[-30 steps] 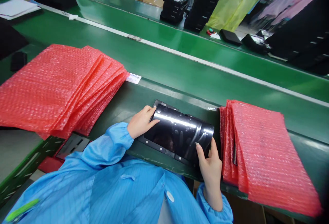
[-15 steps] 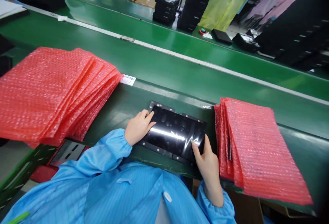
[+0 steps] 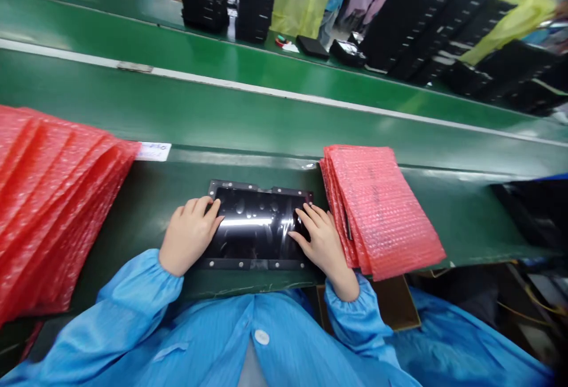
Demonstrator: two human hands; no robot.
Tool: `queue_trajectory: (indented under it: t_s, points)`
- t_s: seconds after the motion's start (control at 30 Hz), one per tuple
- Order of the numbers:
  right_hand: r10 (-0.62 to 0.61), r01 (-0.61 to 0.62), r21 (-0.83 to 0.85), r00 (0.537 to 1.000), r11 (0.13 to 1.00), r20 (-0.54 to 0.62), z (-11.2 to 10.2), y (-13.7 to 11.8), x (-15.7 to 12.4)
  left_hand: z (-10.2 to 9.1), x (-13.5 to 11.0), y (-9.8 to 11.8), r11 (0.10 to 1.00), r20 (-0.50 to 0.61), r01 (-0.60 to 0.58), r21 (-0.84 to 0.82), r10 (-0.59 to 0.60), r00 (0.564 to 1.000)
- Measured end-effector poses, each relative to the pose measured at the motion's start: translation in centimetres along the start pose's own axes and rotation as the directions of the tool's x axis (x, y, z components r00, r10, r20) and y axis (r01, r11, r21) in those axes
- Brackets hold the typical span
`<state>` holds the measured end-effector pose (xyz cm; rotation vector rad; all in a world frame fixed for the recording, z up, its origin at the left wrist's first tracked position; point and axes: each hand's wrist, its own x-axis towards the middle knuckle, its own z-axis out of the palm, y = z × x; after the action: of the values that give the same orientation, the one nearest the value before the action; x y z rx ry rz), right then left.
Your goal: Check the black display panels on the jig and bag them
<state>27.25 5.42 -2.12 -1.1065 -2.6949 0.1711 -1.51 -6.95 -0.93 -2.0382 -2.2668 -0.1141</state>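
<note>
A black display panel (image 3: pixel 252 227) with a glossy, film-covered face and a dark frame with metal dots lies flat on the green bench. My left hand (image 3: pixel 190 234) is closed on its left edge, thumb and forefinger over the border and the other fingers curled. At the right end, my right hand (image 3: pixel 322 242) rests with its fingers spread on the face, thumb apart from them. Close to that hand lies a pile of red bubble-wrap bags (image 3: pixel 381 209), with a dark edge showing between the layers. More red bubble-wrap bags (image 3: pixel 57 192) lie fanned out on my left.
A white label (image 3: pixel 154 151) is stuck beside the left bags. Behind the bench runs a green conveyor (image 3: pixel 248 118) with a white rail (image 3: pixel 231 83). Stacked black trays (image 3: pixel 255 2) stand at the back. A cardboard box (image 3: pixel 397 304) is below the bench edge at right.
My view has swung right and levelled. My right hand's fingers have moved from the panel's right edge onto its face. My left hand stays at the left edge.
</note>
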Motion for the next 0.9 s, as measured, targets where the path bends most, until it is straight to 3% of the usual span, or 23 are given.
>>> queue_trajectory:
  t_s: [0.13, 0.27, 0.47, 0.63, 0.7, 0.8, 0.9]
  points:
    - [0.036, -0.039, 0.056, 0.998, 0.998, 0.055, -0.5, -0.2, -0.1, 1.2, -0.8, -1.0, 0.996, -0.014, -0.078, -0.042, 0.077, 0.997]
    - [0.044, -0.052, 0.051, 0.99, 0.997, 0.132, -0.6, -0.2, -0.5, 2.3, -1.6, -1.8, 0.986, 0.059, -0.134, -0.103, 0.141, 0.988]
    - [0.064, -0.063, -0.014, 0.987, 0.998, 0.145, -1.2, -0.6, -0.4, 2.6, -2.0, -1.8, 0.993, 0.099, -0.078, -0.092, 0.087, 0.991]
    - [0.126, -0.123, -0.06, 0.99, 0.991, 0.056, -1.9, -2.8, 2.3, 2.4, -2.0, -0.6, 0.994, 0.078, -0.024, -0.108, 0.033, 0.996]
    - [0.076, -0.076, -0.067, 0.997, 0.995, 0.008, -1.3, -4.1, 3.8, 2.6, -2.0, 0.1, 0.994, 0.05, 0.031, -0.107, -0.026, 0.998]
    - [-0.111, 0.111, -0.042, 0.994, 0.993, -0.005, 0.1, -5.9, 5.8, 3.2, -2.2, 0.8, 0.986, 0.013, 0.095, -0.136, -0.094, 0.995]
    - [-0.134, 0.134, -0.003, 0.99, 0.991, -0.033, 1.2, -6.8, 6.8, 3.9, -2.3, 0.8, 0.965, 0.009, 0.157, -0.211, -0.158, 0.987]
